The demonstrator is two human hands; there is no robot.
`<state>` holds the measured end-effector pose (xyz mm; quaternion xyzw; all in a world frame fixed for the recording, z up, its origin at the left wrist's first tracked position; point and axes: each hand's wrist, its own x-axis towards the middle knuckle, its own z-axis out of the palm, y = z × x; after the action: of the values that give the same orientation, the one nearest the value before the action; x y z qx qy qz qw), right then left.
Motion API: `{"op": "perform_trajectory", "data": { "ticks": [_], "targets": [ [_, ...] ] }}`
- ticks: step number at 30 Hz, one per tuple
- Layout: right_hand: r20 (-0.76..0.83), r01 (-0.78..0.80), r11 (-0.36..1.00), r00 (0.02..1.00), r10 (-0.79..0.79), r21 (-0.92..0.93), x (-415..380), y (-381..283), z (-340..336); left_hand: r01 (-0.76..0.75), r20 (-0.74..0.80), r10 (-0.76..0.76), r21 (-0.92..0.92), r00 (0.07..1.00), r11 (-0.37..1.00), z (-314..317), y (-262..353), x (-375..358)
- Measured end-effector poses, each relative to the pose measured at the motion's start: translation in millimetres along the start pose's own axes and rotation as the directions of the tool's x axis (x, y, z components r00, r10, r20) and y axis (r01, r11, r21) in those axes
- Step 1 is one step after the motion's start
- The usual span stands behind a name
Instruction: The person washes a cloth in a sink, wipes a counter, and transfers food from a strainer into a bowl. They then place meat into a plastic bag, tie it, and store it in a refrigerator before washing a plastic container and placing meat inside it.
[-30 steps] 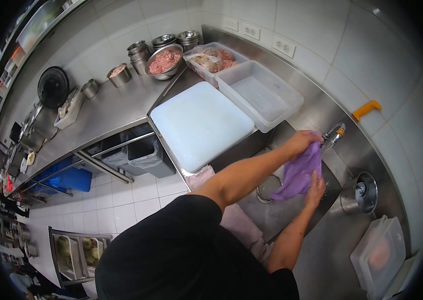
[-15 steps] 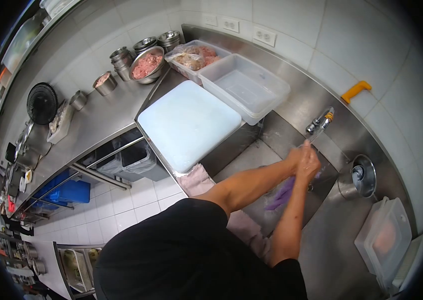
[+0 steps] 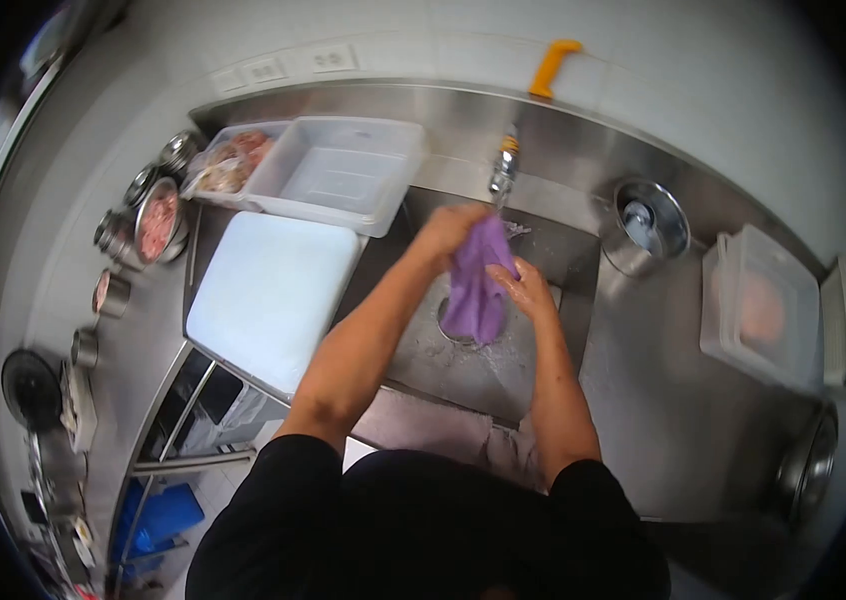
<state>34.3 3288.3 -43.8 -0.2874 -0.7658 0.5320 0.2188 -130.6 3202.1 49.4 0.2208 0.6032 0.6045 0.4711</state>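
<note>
A wet-looking purple cloth (image 3: 475,295) hangs between my two hands over the steel sink (image 3: 413,355). My left hand (image 3: 453,232) grips its upper end just below the faucet (image 3: 505,165); motion blurs the fingers a little. On the cloth's right side, my right hand (image 3: 525,288) holds it with the thumb laid across the fabric. Part of the round drain (image 3: 446,318) shows behind the cloth. A pinkish towel (image 3: 433,425) lies along the sink's front edge.
Left of the sink sits a white cutting board (image 3: 268,290), with a clear plastic tub (image 3: 343,165) behind it. Farther left, a metal bowl (image 3: 158,225) contains ground meat. A steel pot (image 3: 648,228) and a lidded container (image 3: 763,310) stand on the right. An orange handle (image 3: 551,68) is at the wall.
My hands were clasped together under the faucet; now they are apart, holding the purple cloth, which was lying in the sink. The view has swung to the right.
</note>
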Motion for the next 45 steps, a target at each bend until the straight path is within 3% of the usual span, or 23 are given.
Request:
{"op": "perform_trajectory", "data": {
  "ticks": [2, 3, 6, 8, 10, 11, 15, 18, 20, 22, 25, 28, 29, 30, 31, 33, 36, 38, 39, 41, 43, 44, 45],
  "targets": [
    [0.100, -0.168, 0.985, 0.980, 0.172, -0.048, -2, 0, -12, -0.042, -0.005, 0.042, -0.277, 0.999, 0.960, -12, -8, 4],
    [0.016, -0.066, 0.995, 0.998, 0.064, 0.075, 3, 7, -11, -0.029, -0.023, 0.020, -0.505, 1.000, 0.863, -13, -17, 7],
    [-0.385, 0.395, 0.881, 0.879, -0.281, 0.260, 21, -26, 29, 0.148, 0.011, -0.171, -0.558, 0.985, 0.817, 0, -38, 15],
    [-0.404, 0.451, 0.884, 0.837, -0.370, 0.125, 1, -76, 54, 0.119, -0.056, -0.159, -0.440, 0.986, 0.890, -7, -68, 44],
    [-0.329, 0.482, 0.871, 0.811, -0.485, -0.096, -18, -97, 68, 0.210, -0.036, -0.235, -0.335, 0.971, 0.919, -18, -70, 54],
    [-0.278, 0.494, 0.846, 0.799, -0.533, -0.203, -22, -100, 71, 0.273, 0.213, -0.196, -0.444, 0.957, 0.853, -30, -73, 64],
    [-0.413, 0.186, 0.931, 0.856, -0.311, -0.315, 43, -52, 41, 0.279, 0.064, -0.279, -0.427, 0.958, 0.860, 29, -55, 27],
    [-0.475, 0.166, 0.939, 0.828, -0.299, -0.302, 32, -66, 38, 0.157, 0.240, -0.013, -0.591, 0.971, 0.792, 1, -98, 69],
    [-0.471, 0.269, 0.897, 0.777, -0.418, -0.352, 29, -63, 47, -0.015, 0.424, 0.345, -0.614, 0.838, 0.789, -13, -115, 92],
    [-0.452, 0.227, 0.883, 0.790, -0.413, -0.411, 44, -55, 39, 0.137, 0.047, -0.131, -0.500, 0.990, 0.855, 18, -61, 29],
    [-0.413, 0.149, 0.853, 0.825, -0.387, -0.501, 55, -29, 28, 0.315, 0.212, -0.243, -0.449, 0.947, 0.836, 42, -37, 11],
    [-0.460, 0.430, 0.899, 0.817, -0.349, 0.081, 68, 10, 40, 0.131, 0.200, -0.082, -0.246, 0.976, 0.960, 23, -48, 37],
    [-0.306, 0.370, 0.813, 0.919, -0.249, 0.450, 69, 28, 60, 0.079, 0.184, -0.010, -0.373, 0.983, 0.925, 21, -41, 46],
    [-0.038, 0.088, 0.843, 0.996, -0.079, 0.531, 46, 17, 57, 0.046, 0.186, 0.021, -0.350, 0.982, 0.936, 15, -29, 52],
    [0.241, -0.209, 0.822, 0.966, 0.090, 0.530, 19, 5, 54, 0.013, 0.187, 0.051, -0.327, 0.981, 0.945, 5, -13, 53],
    [0.167, -0.023, 0.994, 0.985, 0.040, -0.103, 3, 21, 61, -0.044, 0.144, 0.093, -0.311, 0.985, 0.949, -13, 9, 46],
    [0.325, -0.117, 0.993, 0.939, 0.117, -0.020, 1, 53, 37, -0.132, 0.009, 0.148, -0.408, 0.989, 0.904, -34, 25, 37],
    [0.279, -0.196, 0.941, 0.953, 0.117, 0.276, 4, 60, 17, -0.219, -0.111, 0.191, -0.585, 0.975, 0.781, -53, 5, 30],
    [0.169, -0.095, 0.921, 0.985, 0.032, 0.378, 11, 51, 17, -0.240, -0.169, 0.171, -0.680, 0.971, 0.693, -55, -10, 29],
    [-0.071, 0.102, 0.840, 0.995, -0.075, 0.533, 13, 29, 31, -0.042, -0.169, -0.119, -0.725, 0.978, 0.687, -35, -40, 18],
    [-0.064, 0.098, 0.879, 0.995, -0.077, 0.466, 20, 11, 59, 0.150, 0.170, -0.036, -0.726, 0.985, 0.671, -63, -137, 77],
    [-0.219, 0.286, 0.935, 0.946, -0.240, 0.208, 7, -12, 70, 0.238, 0.333, 0.006, -0.688, 0.943, 0.685, -76, -183, 105],
    [-0.316, 0.418, 0.904, 0.849, -0.424, -0.091, -14, -37, 73, 0.041, 0.199, 0.031, -0.349, 0.979, 0.936, -61, -164, 90]
  ]
}}
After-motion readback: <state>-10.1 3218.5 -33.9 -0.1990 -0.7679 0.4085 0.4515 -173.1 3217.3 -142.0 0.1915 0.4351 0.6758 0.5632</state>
